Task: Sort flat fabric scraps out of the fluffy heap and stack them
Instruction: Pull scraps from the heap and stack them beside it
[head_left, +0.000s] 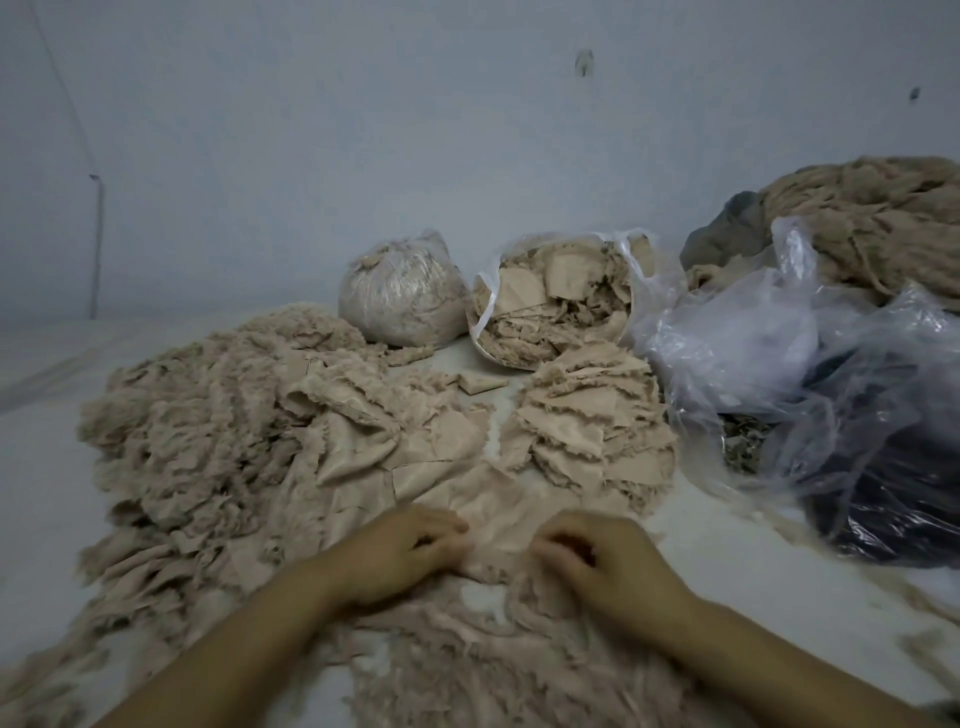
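A beige scrap is pinched by the left hand and right hand. A stack is seen beyond, beside the fluffy heap.

Beige fluffy heap, beige scrap stack, clear plastic bags, pale grey-blue wall.

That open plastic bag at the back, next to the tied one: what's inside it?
The open plastic bag holds beige fabric scraps, some flat pieces near its mouth and frayed, shredded bits among them. Only the top layer shows; whatever lies deeper is covered by those scraps.
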